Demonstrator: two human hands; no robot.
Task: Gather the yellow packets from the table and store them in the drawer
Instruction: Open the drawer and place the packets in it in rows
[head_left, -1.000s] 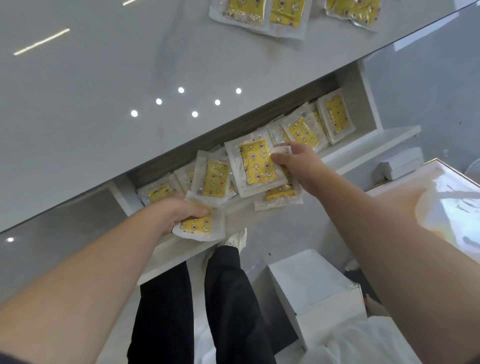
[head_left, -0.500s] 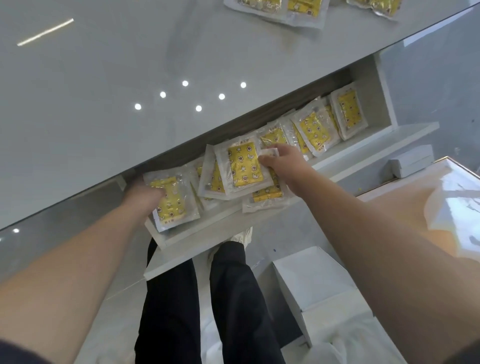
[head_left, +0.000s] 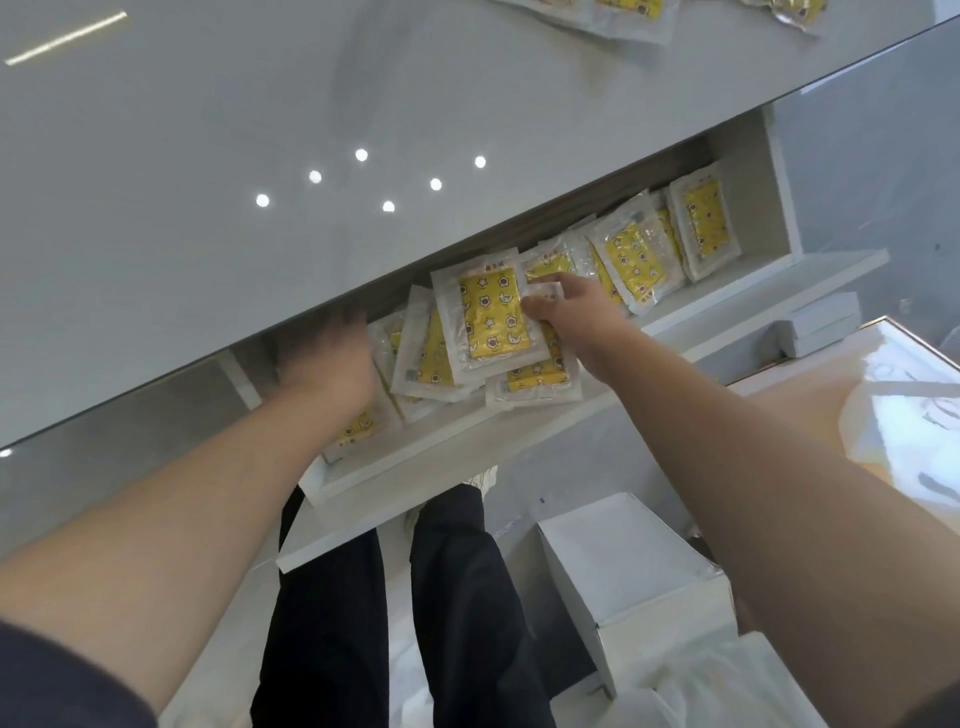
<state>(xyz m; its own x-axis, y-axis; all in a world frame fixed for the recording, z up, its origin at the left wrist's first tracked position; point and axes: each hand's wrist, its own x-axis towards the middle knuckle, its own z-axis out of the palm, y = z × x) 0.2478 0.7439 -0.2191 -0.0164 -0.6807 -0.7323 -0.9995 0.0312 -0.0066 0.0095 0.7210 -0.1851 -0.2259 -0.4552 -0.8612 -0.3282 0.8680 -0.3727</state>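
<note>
The white drawer (head_left: 467, 449) stands pulled out under the grey table (head_left: 208, 156), with several yellow packets in clear wrappers lying in it. My right hand (head_left: 569, 314) pinches a fanned bunch of yellow packets (head_left: 488, 317) over the drawer's middle, thumb on the top one. My left hand (head_left: 327, 358) reaches into the drawer's left end, blurred, its fingertips hidden under the table edge. A packet (head_left: 358, 428) lies beneath its wrist. More packets (head_left: 636, 260) lean at the drawer's right end. Others remain on the tabletop (head_left: 623, 18) at the far edge.
My legs in black trousers (head_left: 457, 597) stand below the drawer. A white box (head_left: 623, 561) sits on the floor to the right, and small white boxes (head_left: 821, 325) lie beyond the drawer's right end. A glossy pale surface (head_left: 909, 415) fills the right side.
My left hand has pushed its packet further into the drawer's left end, and the packet now lies under the wrist. My right hand has stayed on its bunch of packets.
</note>
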